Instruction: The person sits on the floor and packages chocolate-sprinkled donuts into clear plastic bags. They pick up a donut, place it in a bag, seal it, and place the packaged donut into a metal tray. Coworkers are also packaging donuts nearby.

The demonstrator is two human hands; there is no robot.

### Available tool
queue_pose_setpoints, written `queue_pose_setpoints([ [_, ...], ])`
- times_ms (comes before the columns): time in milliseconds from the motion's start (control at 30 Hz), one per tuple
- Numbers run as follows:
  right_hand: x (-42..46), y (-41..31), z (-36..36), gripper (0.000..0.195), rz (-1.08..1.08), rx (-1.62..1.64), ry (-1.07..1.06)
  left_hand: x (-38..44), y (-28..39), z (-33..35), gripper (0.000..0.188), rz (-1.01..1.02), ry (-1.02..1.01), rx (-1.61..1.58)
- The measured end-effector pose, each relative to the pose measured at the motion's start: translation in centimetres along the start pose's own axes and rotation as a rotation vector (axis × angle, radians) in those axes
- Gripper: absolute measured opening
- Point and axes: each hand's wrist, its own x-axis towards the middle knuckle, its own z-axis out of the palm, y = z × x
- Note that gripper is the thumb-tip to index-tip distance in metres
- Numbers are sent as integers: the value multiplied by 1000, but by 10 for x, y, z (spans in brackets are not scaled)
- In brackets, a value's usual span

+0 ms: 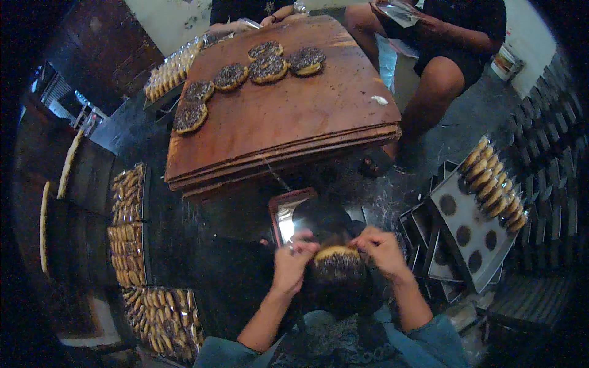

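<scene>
A round bun with dark sprinkles [339,261] is held low in front of me, its pale edge upward. My left hand [292,262] pinches at its upper left edge, and my right hand [379,250] pinches at its upper right. Blur hides whether the fingers grip the bun itself or a clear wrapper around it. Beyond my hands, several sprinkle-topped buns [268,69] lie on a stacked wooden board [294,124], mostly at its far side and left edge. Just behind my left hand is a reddish-framed object with a bright, shiny face [286,221].
Trays of wrapped baked goods [126,248] line the left. On the right, wrapped buns [494,184] rest on a stained metal tray [460,211] atop stacked trays. Two other people are beyond the board; one person's hands [400,14] hold clear plastic. More packs [172,69] stand behind the board's left.
</scene>
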Motion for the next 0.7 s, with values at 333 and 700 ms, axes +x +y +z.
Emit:
queue_pose_setpoints([
  [333,-37,11,54,12,-238,-655,513,-31,-18,8,14,91,364,56],
  [700,-73,38,8,47,-29,536,11,-40,-30,10,22,-91,-26,-260],
])
